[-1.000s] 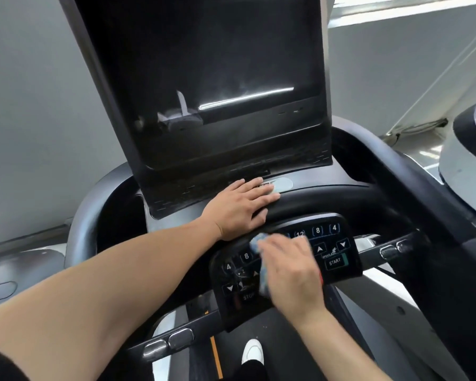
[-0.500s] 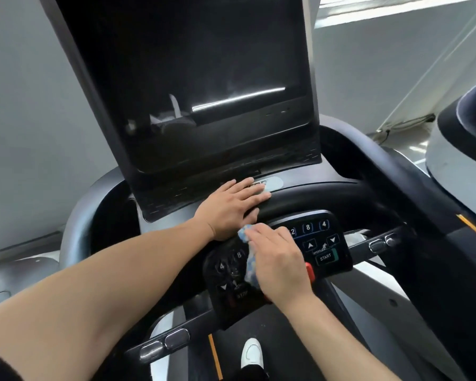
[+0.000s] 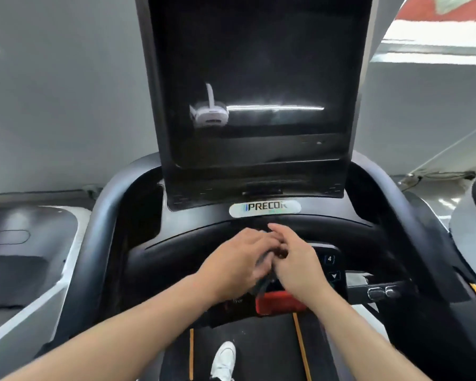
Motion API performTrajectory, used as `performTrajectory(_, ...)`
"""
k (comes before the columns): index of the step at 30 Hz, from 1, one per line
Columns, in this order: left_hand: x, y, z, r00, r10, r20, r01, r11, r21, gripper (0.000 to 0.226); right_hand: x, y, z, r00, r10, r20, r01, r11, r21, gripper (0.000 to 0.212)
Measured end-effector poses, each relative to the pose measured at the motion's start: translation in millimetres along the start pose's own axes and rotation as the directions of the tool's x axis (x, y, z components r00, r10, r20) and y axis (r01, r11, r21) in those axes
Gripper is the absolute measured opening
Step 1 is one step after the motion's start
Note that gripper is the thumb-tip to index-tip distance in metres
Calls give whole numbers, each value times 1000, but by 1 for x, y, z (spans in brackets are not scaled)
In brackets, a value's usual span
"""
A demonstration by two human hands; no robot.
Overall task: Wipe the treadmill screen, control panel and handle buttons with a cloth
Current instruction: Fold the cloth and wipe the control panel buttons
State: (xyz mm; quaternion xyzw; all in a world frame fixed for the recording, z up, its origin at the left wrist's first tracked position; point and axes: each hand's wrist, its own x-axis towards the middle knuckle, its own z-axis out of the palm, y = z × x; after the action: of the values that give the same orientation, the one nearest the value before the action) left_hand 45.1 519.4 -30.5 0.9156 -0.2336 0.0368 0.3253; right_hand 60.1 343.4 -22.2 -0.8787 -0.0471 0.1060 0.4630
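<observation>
Both hands meet over the middle of the control panel [image 3: 331, 266] of a treadmill, directly below the dark screen [image 3: 254, 86] and just under the maker's badge [image 3: 265, 209]. The left hand [image 3: 238, 266] and right hand [image 3: 297, 266] touch at the fingers, and a dark, blurred strip between them, running down toward the red stop bar [image 3: 282, 302], looks like the cloth [image 3: 265, 281]. Fingers of both hands curl in around that strip, so each appears to be pinching it, though motion blur leaves the exact hold uncertain.

The cloth's long axis runs roughly from the badge side down toward the stop bar, hanging between the palms over the panel's centre. Most of the panel is hidden beneath the hands; only keys on its right edge show. The handle buttons [image 3: 379, 292] lie to the right of the panel, nearer the right hand and well apart from the left, so a pass over them would likely fall to the right hand. The screen stands above the panel, within reach of either. A white shoe [image 3: 223, 360] shows on the belt below the panel.
</observation>
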Motion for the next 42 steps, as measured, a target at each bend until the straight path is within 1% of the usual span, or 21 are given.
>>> performTrajectory(2,-17,2,20,997,-12,-82,19,995,93,41,12,-5,-14,990,-16,143,24,998,-57,63)
performTrajectory(5,-29,3,46,990,-10,-138,44,969,244,44,44,-13,-35,986,-126,111,149,959,-241,44)
performTrajectory(7,-31,10,60,988,-35,-153,85,940,332,41,71,-17,-40,950,-279,137,311,844,-437,33)
performTrajectory(9,-28,27,73,969,-158,-190,221,899,378,39,97,-12,-36,870,-397,291,492,683,-540,30)
performTrajectory(11,-19,49,91,932,-293,-215,360,827,431,37,119,-4,-31,775,-432,462,631,565,-531,28)
performTrajectory(13,-9,64,104,906,-347,-243,422,778,466,37,137,7,-27,626,-492,605,779,423,-462,27)
performTrajectory(15,-9,60,100,877,-340,-340,468,761,449,49,153,24,-18,460,-612,643,885,253,-392,31)
performTrajectory(16,-10,53,90,846,-388,-365,521,748,411,55,160,30,-15,398,-660,638,911,200,-362,35)
performTrajectory(18,-11,43,76,769,-488,-413,633,674,382,62,171,42,-8,329,-692,642,935,142,-325,40)
performTrajectory(20,4,51,82,773,-505,-385,633,657,410,60,176,54,-4,314,-691,651,941,137,-309,49)
performTrajectory(23,16,70,97,812,-461,-357,578,718,387,55,181,66,-2,298,-713,634,946,132,-295,56)
performTrajectory(25,3,51,80,746,-525,-410,646,721,252,50,181,66,0,308,-717,625,943,145,-299,57)
performTrajectory(27,-7,37,66,634,-632,-446,759,619,201,46,180,66,-1,332,-719,611,937,178,-300,58)
performTrajectory(28,-4,40,66,623,-647,-439,773,593,224,44,180,68,-1,343,-727,595,933,190,-306,58)
performTrajectory(31,11,52,77,750,-572,-332,659,690,300,50,179,69,-1,356,-728,586,929,207,-306,58)
performTrajectory(32,6,45,72,747,-578,-329,661,696,279,52,179,68,-1,356,-727,587,929,209,-306,58)
performTrajectory(35,-13,19,49,596,-733,-327,802,563,200,40,180,70,0,357,-728,585,928,207,-309,58)
performTrajectory(36,-12,21,52,598,-728,-336,802,553,227,38,180,70,0,360,-728,583,927,207,-314,57)
performTrajectory(39,0,37,67,757,-575,-311,653,687,318,45,179,69,0,357,-737,574,926,197,-323,57)
performTrajectory(40,-5,33,66,757,-551,-351,646,710,280,49,178,69,0,355,-736,576,926,192,-325,57)
performTrajectory(42,-16,22,57,666,-609,-431,723,669,173,51,178,68,0,358,-733,579,924,187,-334,57)
